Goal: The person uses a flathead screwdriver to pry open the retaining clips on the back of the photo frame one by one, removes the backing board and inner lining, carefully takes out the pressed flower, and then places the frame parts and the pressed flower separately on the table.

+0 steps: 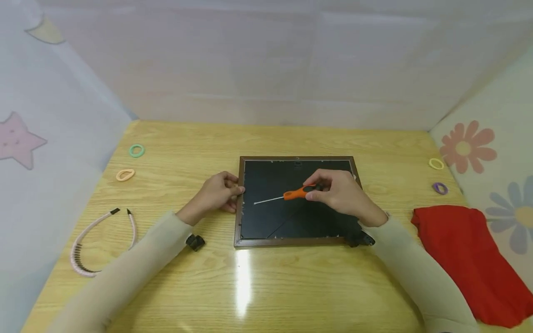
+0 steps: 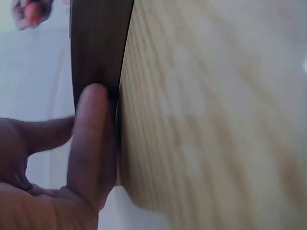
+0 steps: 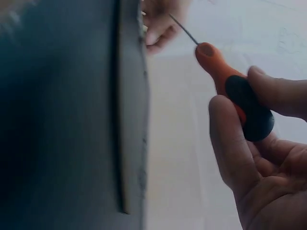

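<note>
A brown picture frame [image 1: 238, 208] lies face down on the wooden table [image 1: 266, 286], its black backing board [image 1: 283, 217] up. My left hand [image 1: 218, 193] holds the frame's left edge, fingers [image 2: 88, 143] curled against the dark rim [image 2: 96, 43]. My right hand [image 1: 339, 192] pinches an orange-and-black screwdriver [image 1: 297, 193] above the backing. Its thin metal shaft points left toward my left hand. The right wrist view shows the screwdriver handle [image 3: 230, 86] between thumb and fingers [image 3: 230, 139], beside the frame's edge [image 3: 129, 105].
A pink toothed headband [image 1: 93, 238] lies at the left. Hair rings lie about: green [image 1: 136, 150] and peach [image 1: 125, 175] at left, yellow [image 1: 436, 163] and purple [image 1: 440, 188] at right. A red cloth [image 1: 466, 259] covers the right front. White sheets wall the table.
</note>
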{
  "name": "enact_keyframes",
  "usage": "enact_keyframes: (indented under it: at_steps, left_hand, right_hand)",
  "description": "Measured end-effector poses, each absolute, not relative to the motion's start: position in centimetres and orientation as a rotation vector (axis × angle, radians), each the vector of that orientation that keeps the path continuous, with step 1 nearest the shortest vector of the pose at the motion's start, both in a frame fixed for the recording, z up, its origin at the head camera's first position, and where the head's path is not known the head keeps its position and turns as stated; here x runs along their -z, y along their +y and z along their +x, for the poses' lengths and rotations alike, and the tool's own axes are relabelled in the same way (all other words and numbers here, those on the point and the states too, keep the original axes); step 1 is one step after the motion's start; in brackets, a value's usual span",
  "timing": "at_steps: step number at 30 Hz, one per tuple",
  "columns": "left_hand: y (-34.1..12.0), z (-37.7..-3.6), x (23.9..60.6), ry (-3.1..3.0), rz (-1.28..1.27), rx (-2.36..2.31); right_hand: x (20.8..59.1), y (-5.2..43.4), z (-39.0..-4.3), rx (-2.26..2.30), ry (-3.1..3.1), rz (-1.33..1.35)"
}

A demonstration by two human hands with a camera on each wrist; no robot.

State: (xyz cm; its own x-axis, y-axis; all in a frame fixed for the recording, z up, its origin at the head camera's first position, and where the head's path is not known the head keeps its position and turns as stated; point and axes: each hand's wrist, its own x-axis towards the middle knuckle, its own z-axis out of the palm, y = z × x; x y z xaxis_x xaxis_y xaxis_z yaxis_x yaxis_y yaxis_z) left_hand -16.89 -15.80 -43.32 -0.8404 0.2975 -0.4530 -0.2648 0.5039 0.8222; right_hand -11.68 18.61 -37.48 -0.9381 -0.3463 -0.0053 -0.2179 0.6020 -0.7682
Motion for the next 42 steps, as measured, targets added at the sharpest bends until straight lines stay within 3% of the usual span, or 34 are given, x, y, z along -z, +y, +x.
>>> enact_keyframes:
  at_steps: [16, 28, 42]
  left_hand:
    - [-17.3, -14.7, 43.1, 2.027, 0.143, -1.349]
    - [-16.9, -14.5, 43.2, 1.993, 0.153, -1.344]
    - [-17.3, -15.5, 42.9, 1.96, 0.258, -1.25]
  right_hand:
    - [39.5, 16.4, -11.5, 1.075, 2.647, -0.513]
    - [39.1, 14.6, -8.9, 1.039, 2.732, -0.579]
    - [37.4, 12.3, -9.7, 1.389, 2.652, -0.601]
